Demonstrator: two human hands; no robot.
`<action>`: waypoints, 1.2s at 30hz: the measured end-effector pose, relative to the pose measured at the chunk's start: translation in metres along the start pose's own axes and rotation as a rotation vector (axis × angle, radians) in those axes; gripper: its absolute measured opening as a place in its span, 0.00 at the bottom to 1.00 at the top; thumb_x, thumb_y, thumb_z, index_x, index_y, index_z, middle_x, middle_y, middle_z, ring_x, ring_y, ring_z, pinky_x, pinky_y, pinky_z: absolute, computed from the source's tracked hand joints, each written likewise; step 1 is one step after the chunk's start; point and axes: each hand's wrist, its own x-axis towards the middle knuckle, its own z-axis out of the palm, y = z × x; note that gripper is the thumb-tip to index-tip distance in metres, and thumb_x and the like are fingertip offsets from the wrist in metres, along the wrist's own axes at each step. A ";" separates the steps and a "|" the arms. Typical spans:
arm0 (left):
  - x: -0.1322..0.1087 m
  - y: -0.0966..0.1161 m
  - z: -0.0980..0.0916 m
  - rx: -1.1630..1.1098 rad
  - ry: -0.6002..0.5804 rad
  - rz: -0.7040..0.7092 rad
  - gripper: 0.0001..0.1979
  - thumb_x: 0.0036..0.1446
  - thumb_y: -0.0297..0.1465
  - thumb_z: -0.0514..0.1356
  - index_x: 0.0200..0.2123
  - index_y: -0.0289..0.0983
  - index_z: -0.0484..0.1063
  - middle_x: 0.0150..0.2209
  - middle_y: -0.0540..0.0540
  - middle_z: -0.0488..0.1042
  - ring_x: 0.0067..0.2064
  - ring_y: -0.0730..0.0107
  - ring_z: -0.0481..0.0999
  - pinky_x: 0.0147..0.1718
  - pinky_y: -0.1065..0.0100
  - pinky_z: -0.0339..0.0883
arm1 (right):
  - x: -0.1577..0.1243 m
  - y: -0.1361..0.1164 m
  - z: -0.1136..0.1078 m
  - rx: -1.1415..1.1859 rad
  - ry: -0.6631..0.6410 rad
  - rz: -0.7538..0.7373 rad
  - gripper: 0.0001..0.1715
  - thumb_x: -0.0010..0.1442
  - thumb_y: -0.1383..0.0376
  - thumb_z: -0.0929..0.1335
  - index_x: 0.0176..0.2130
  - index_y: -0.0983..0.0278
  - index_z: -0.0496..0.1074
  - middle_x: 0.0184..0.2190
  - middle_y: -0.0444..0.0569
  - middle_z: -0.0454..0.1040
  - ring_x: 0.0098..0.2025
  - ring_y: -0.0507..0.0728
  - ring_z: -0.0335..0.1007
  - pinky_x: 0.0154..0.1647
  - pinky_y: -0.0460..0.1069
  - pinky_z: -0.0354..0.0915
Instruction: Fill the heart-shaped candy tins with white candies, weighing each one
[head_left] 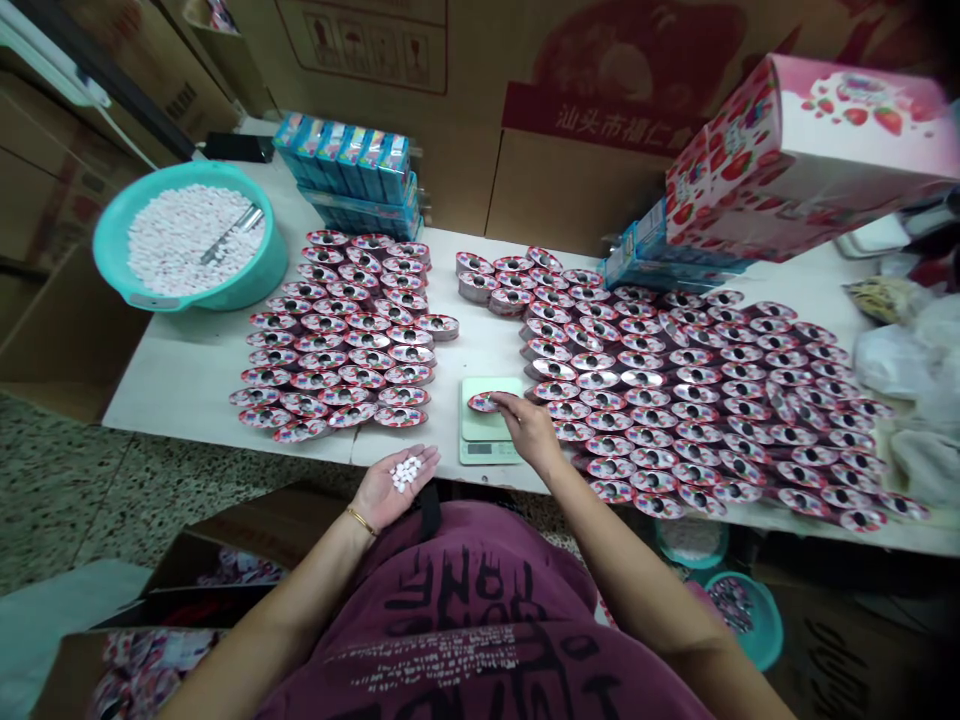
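Observation:
My left hand is palm up at the table's front edge, fingers stretched out, with a small heap of white candies lying in it. My right hand pinches the right end of an oval red-rimmed candy pack, which is over the pan of a small pale-green digital scale. Whether the pack rests on the pan I cannot tell. Rows of similar oval packs stand close by: one block of packs to the left and a larger block to the right.
A turquoise basin full of white candies, with a metal scoop, stands at the back left. Blue boxes and a strawberry-printed carton line the back. Plastic bags lie at the right. Opened cardboard boxes sit below the table.

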 end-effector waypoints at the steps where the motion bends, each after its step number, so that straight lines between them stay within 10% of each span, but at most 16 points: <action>1: 0.000 0.000 0.000 -0.001 -0.003 0.000 0.09 0.50 0.22 0.51 0.34 0.28 0.69 0.39 0.36 0.72 0.47 0.58 0.68 0.41 0.62 0.67 | 0.002 -0.003 0.002 0.050 0.020 -0.010 0.17 0.57 0.70 0.58 0.45 0.62 0.66 0.42 0.47 0.71 0.43 0.52 0.66 0.45 0.48 0.62; 14: 0.000 0.003 -0.007 0.049 0.015 0.087 0.08 0.50 0.22 0.52 0.35 0.28 0.68 0.38 0.36 0.72 0.42 0.62 0.71 0.37 0.66 0.69 | -0.008 0.018 -0.038 0.082 0.279 0.202 0.12 0.55 0.64 0.60 0.36 0.62 0.70 0.36 0.48 0.71 0.39 0.54 0.67 0.41 0.51 0.64; 20: -0.004 0.011 -0.004 0.277 -0.057 0.214 0.09 0.48 0.25 0.57 0.35 0.29 0.69 0.23 0.47 0.68 0.21 0.81 0.66 0.12 0.82 0.54 | 0.001 0.019 -0.026 -0.010 0.133 0.089 0.15 0.54 0.63 0.62 0.42 0.62 0.68 0.41 0.50 0.68 0.44 0.55 0.64 0.45 0.52 0.61; 28: -0.009 0.032 0.003 0.330 -0.058 0.218 0.09 0.47 0.29 0.57 0.33 0.31 0.68 0.23 0.49 0.65 0.20 0.84 0.61 0.09 0.83 0.45 | 0.016 0.011 -0.012 -0.292 -0.239 -0.026 0.34 0.47 0.60 0.68 0.53 0.63 0.57 0.50 0.55 0.60 0.50 0.62 0.56 0.48 0.57 0.56; 36: -0.005 0.020 0.040 0.420 -0.230 0.053 0.11 0.48 0.33 0.56 0.33 0.31 0.67 0.22 0.50 0.63 0.19 0.84 0.60 0.10 0.82 0.41 | 0.021 -0.044 -0.003 0.080 -0.224 -0.118 0.17 0.54 0.62 0.63 0.44 0.63 0.66 0.40 0.51 0.66 0.45 0.55 0.60 0.46 0.51 0.58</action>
